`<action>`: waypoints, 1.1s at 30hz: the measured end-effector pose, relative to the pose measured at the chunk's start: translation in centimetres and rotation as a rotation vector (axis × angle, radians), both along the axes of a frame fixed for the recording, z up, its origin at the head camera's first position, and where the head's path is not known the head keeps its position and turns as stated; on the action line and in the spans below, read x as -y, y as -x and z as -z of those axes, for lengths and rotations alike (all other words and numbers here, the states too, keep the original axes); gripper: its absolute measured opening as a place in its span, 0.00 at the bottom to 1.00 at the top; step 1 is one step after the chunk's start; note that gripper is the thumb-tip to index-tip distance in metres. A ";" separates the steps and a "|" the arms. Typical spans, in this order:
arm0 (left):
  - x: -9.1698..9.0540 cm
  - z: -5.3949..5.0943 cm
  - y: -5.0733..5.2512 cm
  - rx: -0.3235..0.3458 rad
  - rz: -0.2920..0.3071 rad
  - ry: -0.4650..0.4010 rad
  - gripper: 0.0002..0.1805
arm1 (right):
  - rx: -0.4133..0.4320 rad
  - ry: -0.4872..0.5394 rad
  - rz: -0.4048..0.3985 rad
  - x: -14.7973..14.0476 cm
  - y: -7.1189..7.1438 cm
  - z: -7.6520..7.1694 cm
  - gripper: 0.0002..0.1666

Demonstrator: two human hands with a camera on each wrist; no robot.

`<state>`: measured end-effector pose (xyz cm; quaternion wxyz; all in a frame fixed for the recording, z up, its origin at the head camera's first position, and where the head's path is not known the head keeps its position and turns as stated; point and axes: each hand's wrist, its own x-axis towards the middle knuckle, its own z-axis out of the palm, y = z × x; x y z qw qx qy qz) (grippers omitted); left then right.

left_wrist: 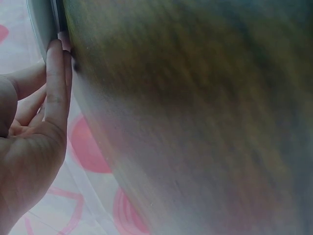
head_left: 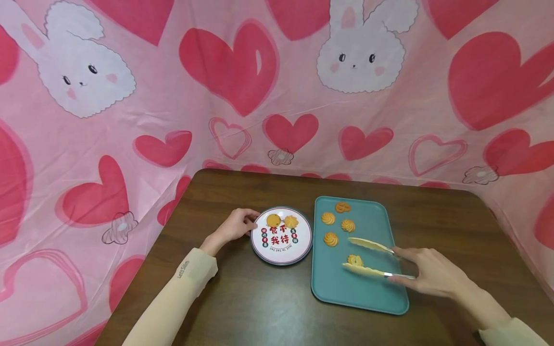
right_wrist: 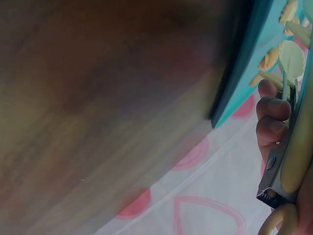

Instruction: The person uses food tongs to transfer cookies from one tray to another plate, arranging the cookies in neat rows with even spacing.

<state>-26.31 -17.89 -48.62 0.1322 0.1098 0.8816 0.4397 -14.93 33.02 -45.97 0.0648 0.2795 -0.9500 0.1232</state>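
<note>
My left hand [head_left: 235, 224] holds the left rim of a round white plate [head_left: 283, 254] with red lettering; the left wrist view shows its fingers [left_wrist: 56, 93] at the plate's edge. A round cookie [head_left: 273, 220] and a flower-shaped cookie [head_left: 291, 221] lie on the plate. In my right hand [head_left: 434, 271] is a pair of tongs [head_left: 368, 270] with cream-coloured tips, its arms spread apart over a teal tray [head_left: 346, 293]. Between those tips sits a butter cookie [head_left: 355, 260], close to the nearer one; whether they touch is unclear.
Toward the tray's far left lie a pretzel-shaped cookie [head_left: 343, 207] and swirled cookies [head_left: 331, 239]. Plate and tray stand close side by side on a brown wooden table [head_left: 233, 307]. A pink cloth [head_left: 242, 134] with hearts and rabbits hangs behind and at the sides.
</note>
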 end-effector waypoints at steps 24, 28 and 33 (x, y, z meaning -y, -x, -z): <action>0.0 -0.1 0.1 -0.007 0.022 -0.022 0.20 | 0.002 0.028 -0.033 -0.3 -1.4 1.2 0.36; 0.0 0.0 0.2 -0.015 0.026 -0.022 0.20 | 0.021 0.029 -0.035 -0.3 -1.4 1.2 0.35; 0.0 0.1 0.2 -0.010 0.019 -0.014 0.20 | 0.008 0.045 -0.049 -0.3 -1.3 1.3 0.32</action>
